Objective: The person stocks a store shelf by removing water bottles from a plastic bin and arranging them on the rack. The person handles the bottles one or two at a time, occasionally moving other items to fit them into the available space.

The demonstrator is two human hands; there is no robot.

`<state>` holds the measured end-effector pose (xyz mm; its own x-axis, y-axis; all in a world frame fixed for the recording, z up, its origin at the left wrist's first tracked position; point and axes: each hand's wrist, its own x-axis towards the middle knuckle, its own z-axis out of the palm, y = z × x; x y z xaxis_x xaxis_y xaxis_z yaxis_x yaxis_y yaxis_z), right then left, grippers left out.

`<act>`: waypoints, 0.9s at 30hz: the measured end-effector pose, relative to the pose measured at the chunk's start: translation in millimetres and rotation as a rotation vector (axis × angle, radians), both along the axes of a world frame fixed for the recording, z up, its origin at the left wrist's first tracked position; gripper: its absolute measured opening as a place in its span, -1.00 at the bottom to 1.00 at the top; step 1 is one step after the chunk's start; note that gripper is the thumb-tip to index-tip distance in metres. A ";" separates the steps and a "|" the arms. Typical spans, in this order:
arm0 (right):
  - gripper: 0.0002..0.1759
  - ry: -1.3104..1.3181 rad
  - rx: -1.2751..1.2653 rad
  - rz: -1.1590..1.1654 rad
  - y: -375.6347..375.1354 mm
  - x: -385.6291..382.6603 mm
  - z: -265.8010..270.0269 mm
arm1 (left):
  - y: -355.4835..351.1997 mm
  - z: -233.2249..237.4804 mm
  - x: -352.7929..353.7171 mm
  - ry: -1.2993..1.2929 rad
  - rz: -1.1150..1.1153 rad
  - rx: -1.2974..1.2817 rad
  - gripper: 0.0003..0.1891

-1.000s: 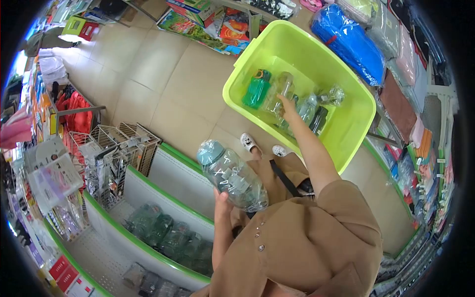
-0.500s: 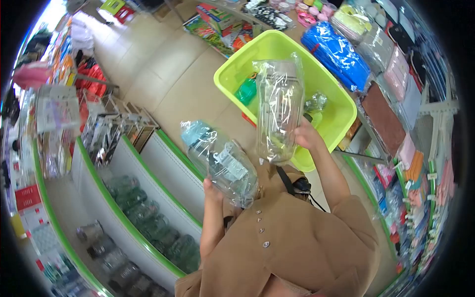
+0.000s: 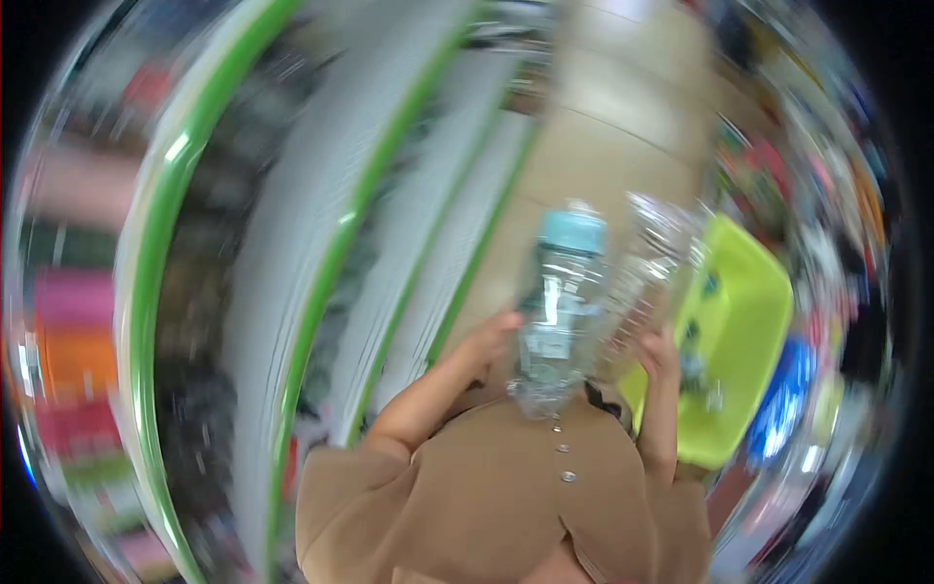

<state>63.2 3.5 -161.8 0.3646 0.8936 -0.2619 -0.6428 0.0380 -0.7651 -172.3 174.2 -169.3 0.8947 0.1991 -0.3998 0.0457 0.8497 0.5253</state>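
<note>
A clear bottle with a light-blue lid (image 3: 562, 307), wrapped in plastic, stands upright in front of my body. My left hand (image 3: 494, 343) grips its left side. Just to its right is a second clear plastic-wrapped bottle (image 3: 642, 287), tilted and blurred by motion, with my right hand (image 3: 659, 352) closed on its lower right side. The two bottles are side by side, very close together. Behind my right hand is a yellow-green basket (image 3: 764, 292) holding a few small items that are too blurred to name.
Green-edged white shelves (image 3: 341, 224) fill the left side. Tiled floor (image 3: 623, 107) runs between them and the goods at the right. A blue plastic-wrapped package (image 3: 783, 399) lies beside the basket. Blurred goods line both outer edges.
The view has swung toward the left shelves, and the basket now appears farther right. The blue-lidded bottle has come more upright and nearer the other bottle. Both hands keep their hold.
</note>
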 end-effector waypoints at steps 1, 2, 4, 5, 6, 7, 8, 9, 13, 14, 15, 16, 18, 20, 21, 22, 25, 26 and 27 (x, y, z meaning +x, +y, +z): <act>0.19 -0.047 0.011 -0.003 10.7 -10.0 0.5 | -3.4 12.5 -10.3 -0.005 0.101 0.032 -0.04; 0.19 -0.033 0.017 0.081 20.8 -12.6 -8.3 | -5.4 -25.8 -12.8 -0.133 0.217 0.010 -0.03; 0.18 -0.106 0.057 0.158 51.6 -21.2 -27.6 | 7.8 18.2 -52.5 -0.209 0.347 0.083 0.03; 0.18 -0.103 0.058 0.251 77.1 -39.7 -21.3 | 11.9 28.4 -73.4 -0.236 0.424 0.108 0.04; 0.18 -0.102 0.026 0.346 97.3 -59.7 -8.0 | 16.1 34.1 -93.9 -0.269 0.481 0.130 0.05; 0.19 -0.091 0.006 0.411 94.2 -47.5 7.0 | 3.2 45.8 -84.0 -0.259 0.525 0.144 0.05; 0.19 -0.105 -0.005 0.459 120.1 -79.6 10.5 | 13.2 43.0 -120.1 -0.274 0.557 0.103 0.05; 0.19 -0.179 0.041 0.473 138.2 -101.1 15.8 | 11.8 44.0 -139.9 -0.287 0.573 0.072 0.05; 0.21 -0.217 0.153 0.644 189.4 -181.9 54.4 | 1.3 35.4 -208.9 -0.275 0.762 0.047 0.06; 0.21 -0.224 0.156 0.668 202.8 -197.1 57.6 | -0.8 34.8 -224.5 -0.279 0.798 0.078 0.08; 0.21 -0.212 0.208 0.724 214.3 -214.1 59.1 | -7.4 35.1 -240.5 -0.284 0.835 0.105 0.09; 0.20 -0.198 0.259 0.778 223.9 -231.3 62.1 | -19.4 37.4 -253.2 -0.292 0.857 0.106 0.09; 0.22 -0.255 0.302 0.869 243.2 -268.4 77.8 | -41.9 43.4 -274.7 -0.159 1.182 0.190 0.13; 0.20 -0.243 0.373 0.953 258.5 -307.6 88.6 | -56.7 49.0 -294.2 -0.197 1.251 0.286 0.14; 0.17 -0.178 0.404 0.969 264.7 -326.0 91.8 | -66.6 50.1 -300.3 -0.226 1.300 0.372 0.16; 0.15 -0.193 0.448 1.039 272.9 -343.0 95.1 | -79.4 49.6 -303.1 -0.232 1.329 0.372 0.16; 0.11 -0.283 0.577 1.122 289.4 -399.0 101.0 | -120.3 46.0 -301.4 -0.163 1.574 0.322 0.17; 0.11 -0.284 0.593 1.152 296.3 -415.6 96.0 | -130.2 39.9 -299.2 -0.127 1.668 0.319 0.15; 0.03 -0.440 0.665 1.088 302.7 -432.2 87.0 | -138.9 36.1 -296.1 -0.089 1.760 0.315 0.12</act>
